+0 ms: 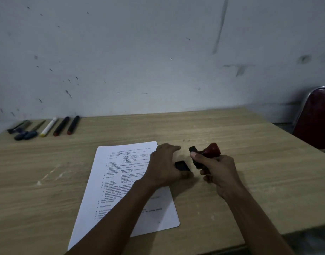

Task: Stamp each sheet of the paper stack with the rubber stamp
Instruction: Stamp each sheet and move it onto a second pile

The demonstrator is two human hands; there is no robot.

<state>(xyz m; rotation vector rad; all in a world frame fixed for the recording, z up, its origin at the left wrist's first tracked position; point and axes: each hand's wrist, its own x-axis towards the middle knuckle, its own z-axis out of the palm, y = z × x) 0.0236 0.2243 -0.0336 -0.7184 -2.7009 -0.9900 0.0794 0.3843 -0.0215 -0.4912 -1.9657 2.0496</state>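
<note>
A stack of white printed sheets (pixel 121 181) lies on the wooden table (pixel 231 137), slightly turned. My right hand (pixel 218 170) grips a rubber stamp (pixel 205 153) with a dark red knob and a black base, tilted and lifted just right of the stack. My left hand (pixel 163 162) reaches across the stack's right edge and holds a small black ink pad (pixel 182 165) on the table between its fingers and thumb. The stamp's face is turned toward the pad, a short gap away.
Several pens and markers (pixel 47 127) lie in a row at the table's far left, near the stained wall. A dark red chair (pixel 314 118) with a metal frame stands at the far right. The table's near edge runs at lower right.
</note>
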